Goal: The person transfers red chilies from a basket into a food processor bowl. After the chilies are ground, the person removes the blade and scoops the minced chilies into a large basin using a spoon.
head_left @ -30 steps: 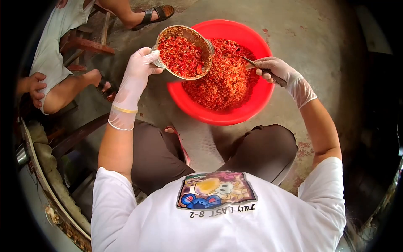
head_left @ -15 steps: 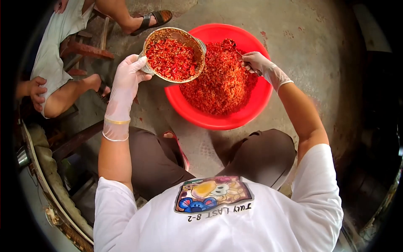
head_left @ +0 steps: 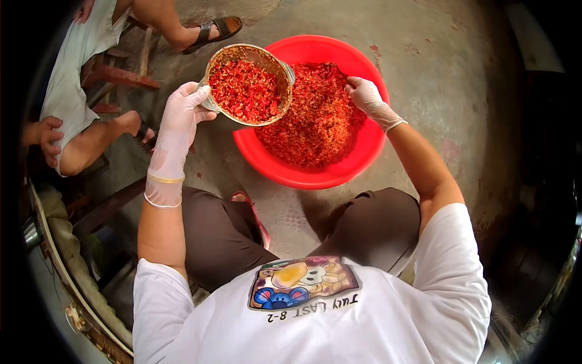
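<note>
My left hand [head_left: 185, 103], in a clear glove, grips one side handle of a metal pot [head_left: 287, 67] with its thumb on top. Chopped red chili with pale bits [head_left: 245, 91] partly fills the pot, which is held up over the left edge of a red plastic basin [head_left: 364, 142]. A large heap of chopped chili [head_left: 315, 133] lies in the basin. Above its upper right part, my gloved right hand [head_left: 367, 96] is closed on a thin handle, seemingly a spoon's. The spoon's head is hidden in the chili.
Another person's sandalled foot [head_left: 209, 33] rests on the concrete floor beyond the pot, and their hand [head_left: 48, 136] lies by their knee. A wooden stool [head_left: 115, 76] stands at upper left. My knees [head_left: 376, 224] are just below the basin.
The spoon's head, visible on top of the heap before, has sunk into the chili. My right hand has shifted slightly left. My left hand still holds the pot over the basin's edge.
</note>
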`<state>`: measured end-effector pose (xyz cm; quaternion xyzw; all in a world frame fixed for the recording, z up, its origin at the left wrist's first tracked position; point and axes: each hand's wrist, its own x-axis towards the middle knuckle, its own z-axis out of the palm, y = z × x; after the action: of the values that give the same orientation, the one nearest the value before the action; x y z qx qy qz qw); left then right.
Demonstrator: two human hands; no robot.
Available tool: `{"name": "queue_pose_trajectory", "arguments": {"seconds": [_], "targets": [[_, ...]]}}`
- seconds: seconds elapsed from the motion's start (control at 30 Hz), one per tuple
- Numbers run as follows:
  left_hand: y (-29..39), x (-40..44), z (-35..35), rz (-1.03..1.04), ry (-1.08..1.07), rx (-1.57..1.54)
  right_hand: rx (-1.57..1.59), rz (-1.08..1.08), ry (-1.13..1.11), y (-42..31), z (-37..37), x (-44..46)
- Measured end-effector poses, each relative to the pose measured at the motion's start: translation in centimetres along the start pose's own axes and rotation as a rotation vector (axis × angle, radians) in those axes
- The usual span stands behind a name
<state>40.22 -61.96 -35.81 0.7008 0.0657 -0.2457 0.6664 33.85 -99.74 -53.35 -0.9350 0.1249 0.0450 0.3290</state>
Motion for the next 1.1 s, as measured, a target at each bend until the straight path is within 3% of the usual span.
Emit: {"name": "queue_pose_trajectory", "arguments": {"seconds": [0.4, 0.5, 0.57, 0.63, 0.7, 0.77, 0.9, 1.1], "targets": [[0.1, 0.1, -0.1, 0.005, -0.076, 0.010, 0.092, 0.044, -0.038, -1.3, -1.7, -0.2], [0.2, 0.1, -0.2, 0.003, -0.082, 0.035, 0.407, 0.059, 0.048, -3.7, -2.8, -0.5], [0.4, 0.0, -0.1, -0.006, -0.090, 0.028, 0.523, -0.025, -0.040, -7.4, -4.5, -2.1], [0.5, 0.1, -0.1, -0.008, -0.089, 0.040, 0.522, -0.201, -0.173, -10.0, -5.6, -3.6], [0.6, 0.0, 0.0, -0.010, -0.092, 0.044, 0.436, -0.175, -0.346, -12.3, -6.2, -4.9], [0.7, 0.0, 0.2, -0.012, -0.091, 0.046, 0.245, -0.297, -0.357, -13.9, -6.7, -5.9], [1.0, -0.2, 0.0, -0.013, -0.132, 0.035, 0.273, -0.290, -0.336, -14.6, -5.5, -6.3], [1.1, -0.5, 0.3, -0.005, -0.114, 0.021, 0.043, -0.447, -0.303, -14.7, -6.6, -7.5]]}}
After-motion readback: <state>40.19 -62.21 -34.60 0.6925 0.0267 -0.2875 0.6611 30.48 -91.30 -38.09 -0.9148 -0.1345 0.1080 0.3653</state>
